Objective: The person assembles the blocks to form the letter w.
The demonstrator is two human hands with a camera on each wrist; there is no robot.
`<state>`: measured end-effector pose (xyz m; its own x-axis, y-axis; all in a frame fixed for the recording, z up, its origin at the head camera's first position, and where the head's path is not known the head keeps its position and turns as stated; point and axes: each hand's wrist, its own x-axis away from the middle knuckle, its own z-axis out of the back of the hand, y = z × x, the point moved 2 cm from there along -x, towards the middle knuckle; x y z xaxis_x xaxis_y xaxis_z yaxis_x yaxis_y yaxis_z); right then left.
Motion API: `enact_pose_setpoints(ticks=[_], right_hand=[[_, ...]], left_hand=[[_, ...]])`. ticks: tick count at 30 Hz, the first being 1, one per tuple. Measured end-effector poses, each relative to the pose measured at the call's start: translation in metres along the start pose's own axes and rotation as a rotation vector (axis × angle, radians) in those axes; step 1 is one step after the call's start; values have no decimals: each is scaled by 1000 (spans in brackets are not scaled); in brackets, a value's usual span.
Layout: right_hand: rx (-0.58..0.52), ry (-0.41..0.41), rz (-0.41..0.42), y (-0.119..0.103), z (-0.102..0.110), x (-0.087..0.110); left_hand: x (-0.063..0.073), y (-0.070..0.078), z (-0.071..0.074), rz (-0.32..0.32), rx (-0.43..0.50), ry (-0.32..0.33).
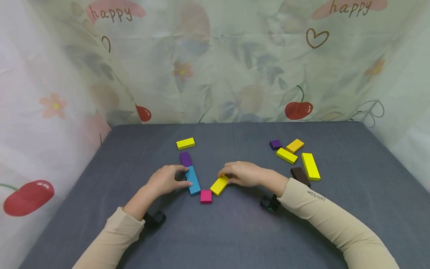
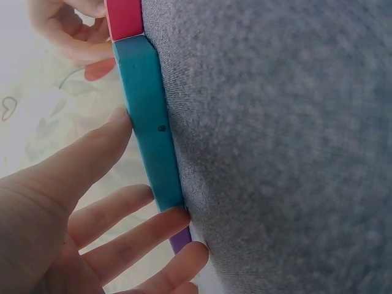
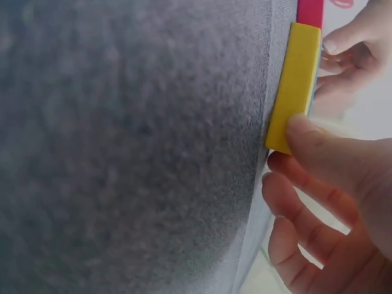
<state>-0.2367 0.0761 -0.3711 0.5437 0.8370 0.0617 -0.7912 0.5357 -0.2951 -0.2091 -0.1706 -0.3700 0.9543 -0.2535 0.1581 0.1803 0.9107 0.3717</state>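
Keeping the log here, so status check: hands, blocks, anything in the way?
Left hand touching blue block. Right hand pinching yellow block, its end at pink block. Nothing visibly blocking either hand.

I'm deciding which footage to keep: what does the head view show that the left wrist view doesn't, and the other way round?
Only the head view shows the group at right, including the orange block, brown block and long yellow block.

Only the left wrist view shows a small dark spot on the blue block.

Both show that blue block, the pink block, a purple block, the left hand and the right hand.
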Motion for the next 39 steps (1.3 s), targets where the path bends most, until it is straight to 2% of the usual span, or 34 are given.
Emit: enact_pose_setpoints(ticks=[8,11,17,22,27,39], right_hand=[[-65,29,-43,-2,-1,3],[-139,52,-110,-4,-2,5],[-272,87,-298,-11,-6,7],[-245,88,-422,-19,-11,3],[-192,95,-489,-26,-13,0],[-141,89,-522,-28,-15,0]], left_hand=[[0,-1,-1,-2,-1,-1],[-1,-1,0,-2,4,-2],[-1,-2,0,-1,4,-5],[-2,-2,0,-6,3,-3],[-2,-2,0,-6,6,-5],[-1,-1,-1,-4,1,-3]])
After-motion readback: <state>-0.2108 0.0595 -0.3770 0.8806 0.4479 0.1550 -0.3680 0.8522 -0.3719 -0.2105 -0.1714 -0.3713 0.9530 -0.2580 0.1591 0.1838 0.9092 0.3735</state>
